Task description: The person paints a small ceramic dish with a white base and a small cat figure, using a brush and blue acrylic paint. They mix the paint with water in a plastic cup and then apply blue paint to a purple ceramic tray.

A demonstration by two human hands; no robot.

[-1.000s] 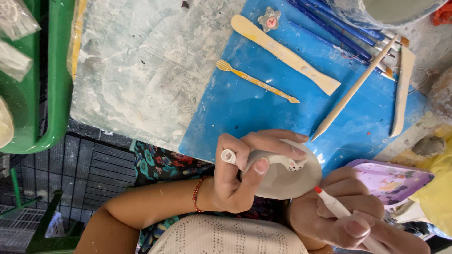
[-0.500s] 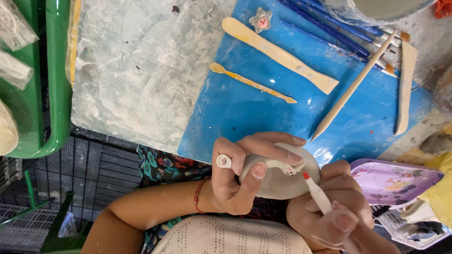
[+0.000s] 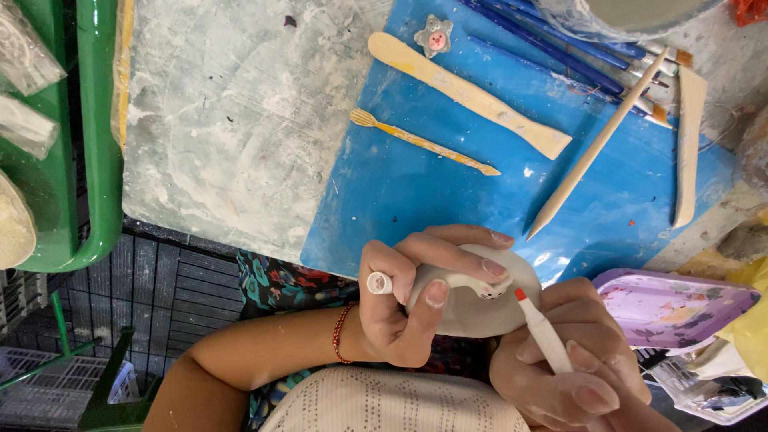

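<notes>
Clay figure (image 3: 468,308), a pale rounded lump with a small raised face on top, is sitting in the person's lap-side space just off the near edge of the blue mat (image 3: 416,192), cradled by the left hand (image 3: 408,300). That hand is wrapping around it, thumb pressing the near side and fingers curling over the top, with a white pen cap (image 3: 378,282) pinched between two fingers. The right hand (image 3: 560,360) is closing around a white marker (image 3: 542,332), whose red tip is hovering just beside the little face; whether it is actually touching the clay is hard to tell from this angle.

Doing this detail well likely means keeping the left hand's grip firm but gentle so the soft shape is not dented, bracing the right hand against the left for steadiness, and dabbing lightly rather than dragging.

On the mat, well apart from the hands, are lying a flat wooden modelling tool (image 3: 472,94), a small yellow fork-ended tool (image 3: 420,142), a pointed wooden stick (image 3: 596,148) and a star-shaped charm (image 3: 433,36). A purple tray (image 3: 672,308) is resting near the right hand.
</notes>
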